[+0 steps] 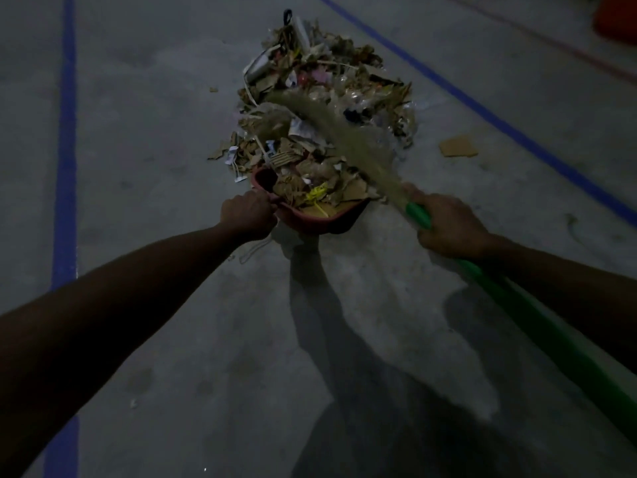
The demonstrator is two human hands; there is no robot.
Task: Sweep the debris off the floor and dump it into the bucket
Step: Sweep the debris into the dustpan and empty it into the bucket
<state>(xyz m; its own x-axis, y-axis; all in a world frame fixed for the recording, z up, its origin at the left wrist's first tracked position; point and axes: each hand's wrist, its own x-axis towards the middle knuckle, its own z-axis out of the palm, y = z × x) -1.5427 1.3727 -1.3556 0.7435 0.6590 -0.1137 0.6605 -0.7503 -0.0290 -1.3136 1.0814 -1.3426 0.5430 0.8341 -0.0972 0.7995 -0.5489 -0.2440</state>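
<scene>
While your left hand [248, 215] is curled tight round the handle of the dustpan [310, 224] and your right hand [448, 225] is wrapped round the green broom [517, 305] close to its bristles, the step in hand looks like drawing the debris [327, 74] into the dustpan. It sits on the floor [172, 167] at the near edge of the pile, already heaped with cardboard and paper. Most of the debris lies beyond it, between the blue lines [67, 132]. The bristles show as a blur across the middle of the pile, so work in short, low strokes toward yourself rather than long flicks, which would likely scatter the light paper and plastic sideways. Press the lip flat to the floor and brace your left wrist, so that the load does not push the dustpan back or slip under it. With this much already aboard, you would do well to stop adding soon: an overfull dustpan will probably spill on the way. One cardboard scrap [457, 146] lies apart to the right of the pile, and small bits sit to the left; gather them on a later pass. An orange thing [617, 19] at the top right corner may be the bucket, though too little of it shows to tell.
</scene>
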